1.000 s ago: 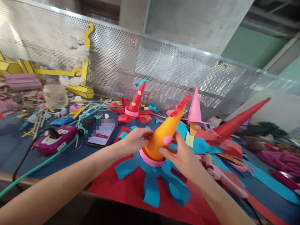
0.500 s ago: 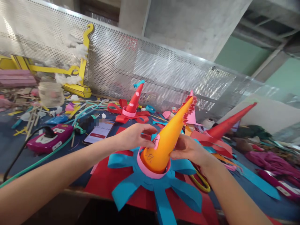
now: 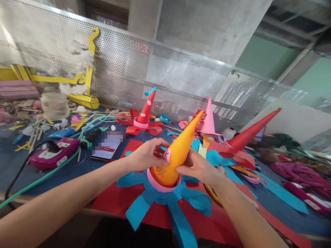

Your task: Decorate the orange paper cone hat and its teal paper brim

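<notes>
I hold an orange paper cone hat [image 3: 178, 151] between both hands, tilted up to the right. It has a pink band at its base, blue paper strips [image 3: 165, 203] fanning out as a brim, and a red fringe at the tip. My left hand [image 3: 146, 155] grips the cone's left side, its fingers curled by a small pink patch. Opposite it, my right hand [image 3: 195, 167] clasps the right side near the base. The hat hovers over a red paper sheet [image 3: 116, 203].
A phone [image 3: 104, 146], a purple device [image 3: 54, 153] with a black cable, and a jar [image 3: 54, 105] lie left. Finished red [image 3: 144, 117], pink [image 3: 208, 119] and long red [image 3: 252, 132] cone hats stand behind, amid paper scraps. A perforated metal screen [image 3: 168, 75] backs the table.
The hat has been turned in my hands, so the pink patch moved from the right side to the left, and pencil marks near the base now face me. Both hands shifted their grip.
</notes>
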`<action>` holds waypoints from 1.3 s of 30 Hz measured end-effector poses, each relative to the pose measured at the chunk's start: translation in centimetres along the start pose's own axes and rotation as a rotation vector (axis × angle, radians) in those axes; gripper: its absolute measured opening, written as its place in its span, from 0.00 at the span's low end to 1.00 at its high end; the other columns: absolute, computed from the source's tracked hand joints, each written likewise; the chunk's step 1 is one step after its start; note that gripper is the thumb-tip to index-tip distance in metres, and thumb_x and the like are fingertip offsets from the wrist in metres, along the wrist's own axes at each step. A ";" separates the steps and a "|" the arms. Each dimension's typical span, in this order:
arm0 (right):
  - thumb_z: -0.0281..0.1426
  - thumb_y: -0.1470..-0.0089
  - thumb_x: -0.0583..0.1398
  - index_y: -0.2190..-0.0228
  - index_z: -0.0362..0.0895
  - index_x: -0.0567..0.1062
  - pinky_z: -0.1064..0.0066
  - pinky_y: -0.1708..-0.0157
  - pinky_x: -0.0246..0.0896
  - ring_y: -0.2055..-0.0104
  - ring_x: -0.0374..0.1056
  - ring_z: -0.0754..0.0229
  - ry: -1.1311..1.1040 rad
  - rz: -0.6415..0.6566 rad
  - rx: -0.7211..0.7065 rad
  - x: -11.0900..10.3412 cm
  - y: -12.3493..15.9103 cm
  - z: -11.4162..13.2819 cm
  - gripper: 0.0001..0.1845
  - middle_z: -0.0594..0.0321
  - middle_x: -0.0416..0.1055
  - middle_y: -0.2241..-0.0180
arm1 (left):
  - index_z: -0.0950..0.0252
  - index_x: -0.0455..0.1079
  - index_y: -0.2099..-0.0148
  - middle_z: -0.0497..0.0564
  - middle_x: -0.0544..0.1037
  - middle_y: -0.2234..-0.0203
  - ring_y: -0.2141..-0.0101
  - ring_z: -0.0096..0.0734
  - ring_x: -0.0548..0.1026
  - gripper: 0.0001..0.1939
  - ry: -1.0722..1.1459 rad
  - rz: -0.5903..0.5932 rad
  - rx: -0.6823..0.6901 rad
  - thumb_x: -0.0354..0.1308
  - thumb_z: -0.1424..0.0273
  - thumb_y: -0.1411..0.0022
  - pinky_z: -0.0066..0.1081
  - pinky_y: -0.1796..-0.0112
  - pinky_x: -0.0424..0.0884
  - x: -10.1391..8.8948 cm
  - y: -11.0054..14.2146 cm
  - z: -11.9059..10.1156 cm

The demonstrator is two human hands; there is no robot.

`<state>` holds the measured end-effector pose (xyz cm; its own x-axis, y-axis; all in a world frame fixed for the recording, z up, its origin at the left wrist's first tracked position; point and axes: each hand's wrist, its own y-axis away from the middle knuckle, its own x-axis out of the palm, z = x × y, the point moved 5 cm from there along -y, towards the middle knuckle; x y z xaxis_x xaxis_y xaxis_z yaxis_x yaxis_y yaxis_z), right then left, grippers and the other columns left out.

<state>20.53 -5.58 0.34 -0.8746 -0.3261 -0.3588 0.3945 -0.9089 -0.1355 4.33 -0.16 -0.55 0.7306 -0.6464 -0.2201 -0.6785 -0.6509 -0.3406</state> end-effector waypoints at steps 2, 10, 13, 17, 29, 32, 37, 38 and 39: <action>0.37 0.49 0.68 0.48 0.47 0.64 0.53 0.48 0.67 0.48 0.69 0.48 0.023 -0.005 -0.005 0.0 0.0 0.1 0.30 0.55 0.70 0.50 | 0.65 0.69 0.54 0.55 0.77 0.57 0.58 0.38 0.75 0.20 0.014 -0.002 0.001 0.67 0.72 0.51 0.39 0.58 0.72 0.0 0.1 -0.2; 0.34 0.50 0.68 0.49 0.49 0.65 0.55 0.48 0.68 0.48 0.70 0.50 -0.037 0.008 -0.022 0.1 -0.1 0.4 0.29 0.58 0.71 0.50 | 0.65 0.69 0.50 0.55 0.78 0.59 0.56 0.40 0.76 0.21 0.083 0.059 -0.092 0.65 0.65 0.45 0.40 0.57 0.73 -0.2 0.6 -0.9; 0.34 0.49 0.68 0.49 0.49 0.65 0.56 0.48 0.68 0.48 0.70 0.51 -0.011 -0.003 -0.011 0.1 0.0 0.2 0.28 0.58 0.71 0.50 | 0.66 0.69 0.51 0.56 0.78 0.60 0.57 0.41 0.76 0.21 0.068 0.026 -0.102 0.65 0.64 0.46 0.40 0.59 0.73 -0.2 0.6 -0.7; 0.33 0.50 0.67 0.50 0.48 0.65 0.55 0.50 0.69 0.50 0.71 0.50 0.002 -0.004 0.016 0.1 0.1 0.1 0.27 0.59 0.72 0.51 | 0.65 0.69 0.52 0.55 0.77 0.59 0.58 0.39 0.77 0.20 0.031 -0.003 -0.066 0.65 0.64 0.46 0.38 0.61 0.74 -0.1 0.6 -0.6; 0.29 0.48 0.66 0.39 0.51 0.57 0.54 0.40 0.60 0.39 0.62 0.51 -0.059 0.057 -0.118 0.3 -0.7 1.3 0.38 0.56 0.61 0.38 | 0.61 0.63 0.42 0.59 0.68 0.44 0.48 0.45 0.72 0.33 0.103 0.032 0.045 0.69 0.69 0.49 0.43 0.54 0.73 -0.2 0.0 -2.7; 0.32 0.47 0.66 0.38 0.51 0.55 0.53 0.39 0.60 0.37 0.59 0.50 -0.064 0.043 -0.127 0.5 -0.1 2.1 0.40 0.55 0.57 0.36 | 0.62 0.64 0.42 0.58 0.72 0.49 0.50 0.45 0.74 0.32 0.162 0.096 -0.013 0.68 0.67 0.48 0.40 0.59 0.75 0.2 -0.2 -2.3; 0.36 0.44 0.63 0.39 0.53 0.58 0.53 0.40 0.61 0.36 0.57 0.50 0.052 -0.162 -0.146 -0.1 1.7 4.2 0.35 0.56 0.56 0.35 | 0.63 0.66 0.47 0.57 0.73 0.52 0.52 0.42 0.73 0.26 0.141 0.098 0.056 0.68 0.68 0.47 0.39 0.58 0.73 0.2 -0.4 -2.3; 0.36 0.43 0.62 0.40 0.52 0.60 0.53 0.40 0.62 0.37 0.58 0.50 0.068 -0.213 -0.154 -0.2 2.0 4.5 0.31 0.56 0.58 0.36 | 0.64 0.66 0.48 0.56 0.74 0.53 0.53 0.41 0.73 0.26 0.149 0.098 0.070 0.68 0.68 0.47 0.39 0.57 0.73 0.2 -0.4 -2.4; 0.37 0.41 0.61 0.42 0.51 0.62 0.54 0.41 0.62 0.38 0.60 0.51 0.078 -0.250 -0.163 -0.2 2.2 4.7 0.28 0.56 0.59 0.38 | 0.64 0.66 0.48 0.56 0.74 0.54 0.53 0.40 0.74 0.25 0.157 0.098 0.081 0.68 0.67 0.47 0.40 0.56 0.73 0.3 -0.4 -2.5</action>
<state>20.25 -8.75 4.48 -0.9284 -0.0703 -0.3650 0.2149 -0.9028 -0.3726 4.59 -1.09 1.83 0.6358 -0.7635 -0.1131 -0.7330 -0.5515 -0.3981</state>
